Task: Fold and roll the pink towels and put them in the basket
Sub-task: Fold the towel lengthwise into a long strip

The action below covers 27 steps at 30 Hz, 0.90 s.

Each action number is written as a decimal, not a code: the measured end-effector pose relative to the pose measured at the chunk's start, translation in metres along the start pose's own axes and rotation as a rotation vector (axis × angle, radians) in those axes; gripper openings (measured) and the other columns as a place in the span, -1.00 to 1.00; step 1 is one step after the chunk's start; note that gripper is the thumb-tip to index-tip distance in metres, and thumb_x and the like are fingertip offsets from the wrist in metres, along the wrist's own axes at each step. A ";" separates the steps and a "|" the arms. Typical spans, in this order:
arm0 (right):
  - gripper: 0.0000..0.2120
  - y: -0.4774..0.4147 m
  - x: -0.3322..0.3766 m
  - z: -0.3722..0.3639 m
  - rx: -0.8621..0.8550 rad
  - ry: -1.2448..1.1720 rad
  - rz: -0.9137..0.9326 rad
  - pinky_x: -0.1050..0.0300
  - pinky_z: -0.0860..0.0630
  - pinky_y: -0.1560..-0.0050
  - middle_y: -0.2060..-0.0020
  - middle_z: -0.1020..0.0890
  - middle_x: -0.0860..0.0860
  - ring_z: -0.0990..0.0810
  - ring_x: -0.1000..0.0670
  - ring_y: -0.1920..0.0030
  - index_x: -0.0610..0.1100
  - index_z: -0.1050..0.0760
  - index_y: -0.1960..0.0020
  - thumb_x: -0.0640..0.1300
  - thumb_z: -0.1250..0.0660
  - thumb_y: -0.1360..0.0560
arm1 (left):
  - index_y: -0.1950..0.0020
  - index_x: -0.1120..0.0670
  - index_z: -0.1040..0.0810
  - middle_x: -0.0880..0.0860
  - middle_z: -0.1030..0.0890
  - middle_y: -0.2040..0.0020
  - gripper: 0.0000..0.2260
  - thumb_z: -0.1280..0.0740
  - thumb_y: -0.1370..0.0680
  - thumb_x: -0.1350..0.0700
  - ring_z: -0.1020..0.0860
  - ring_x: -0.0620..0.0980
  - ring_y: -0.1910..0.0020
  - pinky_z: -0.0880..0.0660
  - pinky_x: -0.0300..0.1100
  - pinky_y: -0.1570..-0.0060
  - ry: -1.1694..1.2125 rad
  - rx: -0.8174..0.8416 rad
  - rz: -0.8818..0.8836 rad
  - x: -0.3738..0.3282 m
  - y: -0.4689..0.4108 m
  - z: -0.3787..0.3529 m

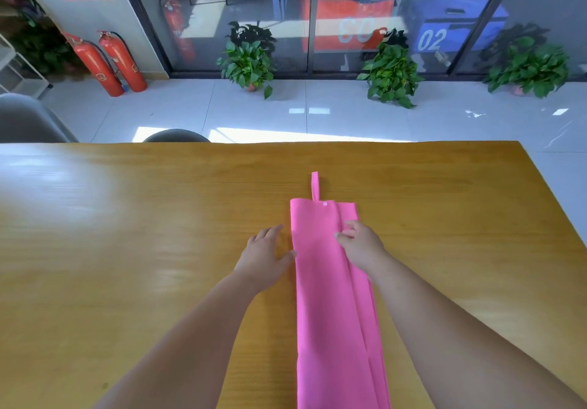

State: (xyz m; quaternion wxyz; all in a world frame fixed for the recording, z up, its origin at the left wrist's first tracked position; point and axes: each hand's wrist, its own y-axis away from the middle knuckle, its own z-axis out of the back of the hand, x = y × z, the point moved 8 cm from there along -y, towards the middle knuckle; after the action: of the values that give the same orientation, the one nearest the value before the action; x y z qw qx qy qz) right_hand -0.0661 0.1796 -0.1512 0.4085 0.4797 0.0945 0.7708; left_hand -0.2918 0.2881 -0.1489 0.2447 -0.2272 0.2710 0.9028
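A pink towel (320, 268) lies folded into a long narrow strip on the wooden table (143, 218), running from the near edge away from me. A pink hanging loop (314, 184) sticks out past its far end, next to a small white snap. My left hand (265, 254) lies flat on the table just left of the strip, its thumb touching the towel's left edge. My right hand (359, 243) rests on the right side of the towel, fingers pressing on the folded layers. No basket is in view.
The table's far edge (286, 142) runs across the middle of the view, with chair backs (176, 136) behind it at the left. Beyond are a tiled floor, potted plants (249, 59) and two red fire extinguishers (108, 62).
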 end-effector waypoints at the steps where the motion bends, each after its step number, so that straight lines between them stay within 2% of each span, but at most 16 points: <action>1: -0.43 -0.008 0.001 -0.001 -0.016 -0.030 -0.009 -0.05 -0.49 -0.41 -0.41 -0.59 -0.04 -0.60 -0.09 -0.34 -0.08 -0.35 -0.60 0.02 -0.37 -0.64 | -0.71 -0.04 -0.18 -0.01 -0.31 -0.63 -0.28 -0.34 -0.63 -0.25 -0.26 0.18 -0.59 -0.34 0.10 -0.50 0.007 -0.004 0.006 -0.001 -0.006 0.000; 4: -0.49 -0.024 0.001 -0.007 -0.044 -0.124 -0.035 -0.11 -0.55 -0.35 -0.26 -0.64 0.04 -0.65 -0.08 -0.22 -0.10 -0.48 -0.51 0.01 -0.44 -0.60 | -0.70 -0.02 -0.21 0.01 -0.35 -0.61 -0.29 -0.34 -0.63 -0.23 -0.26 0.17 -0.58 -0.34 0.10 -0.49 0.042 -0.019 0.021 -0.004 -0.021 0.002; 7: -0.79 -0.030 0.007 -0.011 -0.053 -0.113 0.015 -0.08 -0.63 -0.16 0.06 -0.70 0.11 -0.69 -0.03 0.01 -0.09 -0.69 -0.16 -0.01 -0.48 -0.58 | -0.69 -0.02 -0.24 0.01 -0.40 -0.56 -0.33 -0.35 -0.63 -0.17 -0.30 0.16 -0.54 -0.37 0.08 -0.45 0.068 -0.034 0.022 -0.008 -0.036 0.003; 8: -0.87 -0.030 0.011 -0.007 -0.100 -0.089 0.048 -0.05 -0.63 -0.07 0.14 -0.70 0.10 -0.68 -0.02 0.08 -0.06 -0.69 -0.04 -0.01 -0.48 -0.58 | -0.68 -0.02 -0.26 0.01 -0.42 -0.53 -0.35 -0.35 -0.63 -0.16 -0.34 0.15 -0.50 -0.39 0.07 -0.43 0.074 -0.040 0.016 -0.010 -0.041 0.004; 10: -0.85 -0.030 0.010 0.008 -0.234 -0.091 0.111 0.05 -0.54 0.12 0.22 -0.67 0.11 -0.62 0.02 0.20 -0.02 -0.63 0.08 0.02 -0.44 -0.61 | -0.66 -0.04 -0.29 0.00 -0.46 -0.47 -0.37 -0.36 -0.62 -0.16 -0.40 0.12 -0.43 -0.42 0.04 -0.39 0.092 -0.055 0.007 -0.012 -0.053 0.005; 11: -0.82 -0.030 0.007 0.016 -0.288 -0.083 0.119 0.08 -0.47 0.19 0.24 -0.64 0.10 -0.59 0.02 0.22 -0.04 -0.59 0.08 0.03 -0.40 -0.64 | -0.65 -0.05 -0.30 -0.01 -0.47 -0.46 -0.37 -0.35 -0.62 -0.16 -0.41 0.10 -0.41 -0.43 0.05 -0.39 0.105 -0.066 0.010 -0.012 -0.059 0.006; 13: -0.81 -0.035 -0.012 0.025 -0.319 -0.038 0.043 0.01 -0.42 0.18 0.20 -0.64 0.04 -0.59 -0.09 0.18 -0.09 -0.55 0.02 0.01 -0.35 -0.67 | -0.64 -0.04 -0.31 -0.03 -0.48 -0.44 -0.38 -0.35 -0.62 -0.18 -0.42 0.10 -0.41 -0.44 0.08 -0.40 0.111 -0.085 0.015 -0.012 -0.070 0.006; 16: -0.89 -0.048 -0.031 0.028 -0.286 -0.026 -0.048 -0.02 -0.55 -0.01 0.07 -0.68 0.01 -0.65 -0.12 0.05 -0.07 -0.60 -0.11 -0.04 -0.36 -0.67 | -0.65 -0.04 -0.32 0.00 -0.47 -0.44 -0.40 -0.34 -0.64 -0.16 -0.40 0.12 -0.40 -0.43 0.07 -0.40 0.082 -0.102 -0.001 -0.018 -0.086 0.007; 17: -0.90 -0.052 -0.031 0.027 -0.277 -0.026 -0.041 -0.02 -0.56 0.00 0.08 -0.69 0.02 -0.66 -0.10 0.07 -0.05 -0.61 -0.12 -0.04 -0.37 -0.66 | -0.64 -0.06 -0.32 0.00 -0.47 -0.43 -0.42 -0.34 -0.65 -0.14 -0.40 0.11 -0.39 -0.43 0.06 -0.39 0.086 -0.101 -0.006 -0.021 -0.091 0.007; 21: -0.92 -0.059 -0.027 0.022 -0.259 -0.019 -0.005 0.06 -0.43 0.25 0.21 -0.69 0.05 -0.62 -0.02 0.25 0.03 -0.60 -0.09 -0.02 -0.33 -0.68 | -0.61 -0.21 -0.35 -0.03 -0.49 -0.29 -0.50 -0.32 -0.66 -0.09 -0.41 0.07 -0.31 -0.46 0.05 -0.34 0.074 -0.041 -0.029 -0.030 -0.112 0.004; 24: -0.90 -0.059 -0.029 0.022 -0.285 -0.005 0.006 0.04 -0.44 0.23 0.23 -0.68 0.06 -0.62 -0.04 0.23 0.02 -0.61 -0.06 -0.02 -0.33 -0.68 | -0.47 -0.20 -0.48 -0.07 -0.49 -0.12 -0.64 -0.32 -0.67 -0.09 -0.43 0.08 -0.22 -0.46 0.03 -0.27 0.027 0.030 -0.060 -0.037 -0.125 -0.001; 27: -0.89 -0.060 -0.029 0.026 -0.345 0.030 -0.002 0.06 -0.38 0.18 0.21 -0.65 0.12 -0.61 -0.04 0.18 0.01 -0.61 -0.08 -0.03 -0.31 -0.69 | -0.27 -0.12 -0.58 -0.09 -0.52 -0.05 -0.78 -0.35 -0.66 -0.12 -0.47 0.07 -0.16 -0.49 -0.01 -0.11 0.012 0.018 -0.057 -0.037 -0.134 -0.001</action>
State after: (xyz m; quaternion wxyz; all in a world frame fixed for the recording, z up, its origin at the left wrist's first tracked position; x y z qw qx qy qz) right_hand -0.0065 0.1911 -0.1888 0.4842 0.3906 -0.0324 0.7823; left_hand -0.1872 0.3738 -0.1803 0.2710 -0.2380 0.2738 0.8916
